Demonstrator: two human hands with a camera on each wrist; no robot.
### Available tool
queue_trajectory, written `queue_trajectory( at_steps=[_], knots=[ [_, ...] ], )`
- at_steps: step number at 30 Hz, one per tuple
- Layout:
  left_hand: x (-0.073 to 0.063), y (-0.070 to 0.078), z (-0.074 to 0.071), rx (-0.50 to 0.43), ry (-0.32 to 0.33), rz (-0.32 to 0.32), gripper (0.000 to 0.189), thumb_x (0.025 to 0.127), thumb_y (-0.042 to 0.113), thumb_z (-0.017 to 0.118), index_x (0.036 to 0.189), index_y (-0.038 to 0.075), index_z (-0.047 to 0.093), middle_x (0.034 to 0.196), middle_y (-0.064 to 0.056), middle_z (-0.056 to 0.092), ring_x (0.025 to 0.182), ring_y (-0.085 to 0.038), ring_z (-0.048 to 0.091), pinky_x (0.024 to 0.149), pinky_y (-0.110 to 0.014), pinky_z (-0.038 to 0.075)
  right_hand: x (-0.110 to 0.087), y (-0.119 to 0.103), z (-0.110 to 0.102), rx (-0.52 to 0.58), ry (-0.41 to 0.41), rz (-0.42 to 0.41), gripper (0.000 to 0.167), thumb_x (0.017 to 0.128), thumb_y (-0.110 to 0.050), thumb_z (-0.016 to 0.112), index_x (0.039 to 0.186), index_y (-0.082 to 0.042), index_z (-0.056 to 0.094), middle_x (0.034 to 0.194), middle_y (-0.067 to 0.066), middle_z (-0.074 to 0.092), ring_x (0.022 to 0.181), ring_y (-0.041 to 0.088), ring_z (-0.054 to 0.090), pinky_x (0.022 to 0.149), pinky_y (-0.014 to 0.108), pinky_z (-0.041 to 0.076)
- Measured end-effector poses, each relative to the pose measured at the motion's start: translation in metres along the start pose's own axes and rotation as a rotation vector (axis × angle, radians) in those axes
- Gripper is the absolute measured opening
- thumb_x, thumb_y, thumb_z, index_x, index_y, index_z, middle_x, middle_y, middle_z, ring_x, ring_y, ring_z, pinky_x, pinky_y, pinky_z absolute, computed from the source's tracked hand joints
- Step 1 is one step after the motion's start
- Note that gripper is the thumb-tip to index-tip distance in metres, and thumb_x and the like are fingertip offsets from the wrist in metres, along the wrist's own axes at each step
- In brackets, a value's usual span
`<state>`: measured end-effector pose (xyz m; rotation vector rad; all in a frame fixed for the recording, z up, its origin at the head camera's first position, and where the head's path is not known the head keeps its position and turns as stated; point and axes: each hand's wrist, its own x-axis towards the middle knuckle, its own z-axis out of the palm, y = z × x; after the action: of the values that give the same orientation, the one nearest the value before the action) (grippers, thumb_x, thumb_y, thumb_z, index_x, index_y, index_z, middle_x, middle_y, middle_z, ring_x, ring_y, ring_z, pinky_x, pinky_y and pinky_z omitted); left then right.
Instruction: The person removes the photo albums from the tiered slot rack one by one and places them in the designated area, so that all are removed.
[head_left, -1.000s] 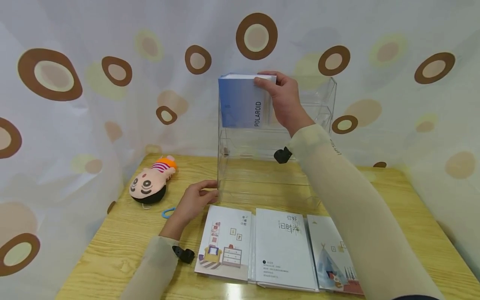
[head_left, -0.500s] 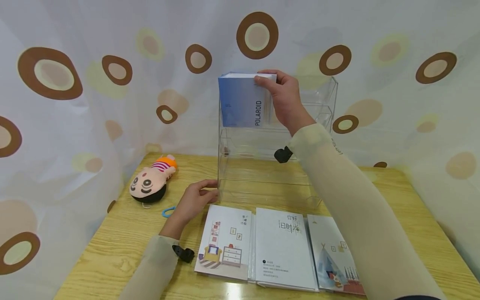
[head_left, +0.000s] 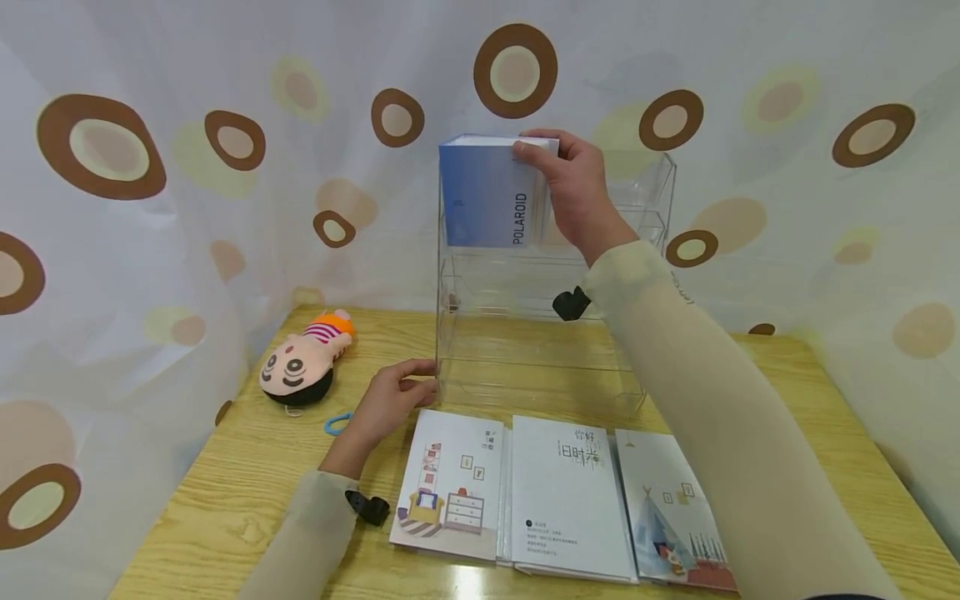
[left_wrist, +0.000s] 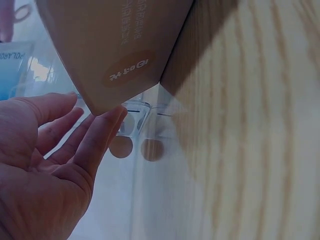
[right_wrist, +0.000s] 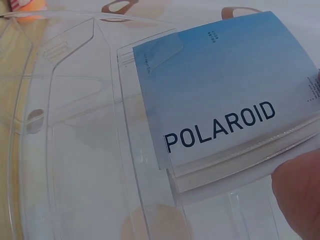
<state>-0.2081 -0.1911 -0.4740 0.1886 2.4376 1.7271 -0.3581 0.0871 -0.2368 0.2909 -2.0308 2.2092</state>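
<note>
My right hand [head_left: 573, 183] pinches the top right edge of a blue photo album [head_left: 487, 196] lettered POLAROID. In the head view the album stands upright at the top tier of a clear acrylic rack [head_left: 540, 342]. The right wrist view shows the album [right_wrist: 225, 85] against the clear rack panels, with one fingertip beside its edge. Low at the rack's left side, my left hand [head_left: 390, 400] rests with its fingers extended against it. In the left wrist view, the left hand [left_wrist: 55, 155] has fingers near the corner of a brown surface with white lettering [left_wrist: 117, 45].
Three illustrated albums lie in a row before the rack: a left one [head_left: 450, 487], a middle one [head_left: 570, 500] and a right one [head_left: 671, 508], partly behind the right sleeve. A plush doll [head_left: 303, 362] and a blue ring-shaped item [head_left: 337, 424] lie at left on the wooden table [head_left: 202, 508].
My right hand and the blue album have risen slightly and shifted a little to the right. The left hand has stayed in place at the rack.
</note>
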Motion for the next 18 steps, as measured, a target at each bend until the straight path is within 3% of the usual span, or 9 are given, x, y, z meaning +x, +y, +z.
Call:
queue_trajectory(
  at_steps=[8, 18],
  knots=[
    [0.001, 0.000, 0.001, -0.004, 0.015, -0.019, 0.046, 0.115, 0.015, 0.066, 0.159, 0.004, 0.061, 0.156, -0.022, 0.066, 0.125, -0.036, 0.079, 0.103, -0.040, 0.069, 0.001, -0.004, 0.000, -0.013, 0.003, -0.017, 0.023, 0.103, -0.032, 0.082, 0.123, -0.021, 0.079, 0.125, -0.001, 0.071, 0.121, 0.024, 0.064, 0.119, 0.047, 0.050],
    [0.000, 0.000, 0.000, -0.005, 0.005, 0.007, 0.046, 0.115, 0.016, 0.065, 0.158, 0.001, 0.061, 0.155, -0.025, 0.065, 0.126, -0.040, 0.078, 0.105, -0.044, 0.068, 0.000, -0.012, 0.000, -0.027, 0.024, -0.031, 0.022, 0.104, -0.032, 0.081, 0.123, -0.022, 0.079, 0.126, -0.001, 0.072, 0.123, 0.023, 0.064, 0.121, 0.048, 0.048]
  ],
)
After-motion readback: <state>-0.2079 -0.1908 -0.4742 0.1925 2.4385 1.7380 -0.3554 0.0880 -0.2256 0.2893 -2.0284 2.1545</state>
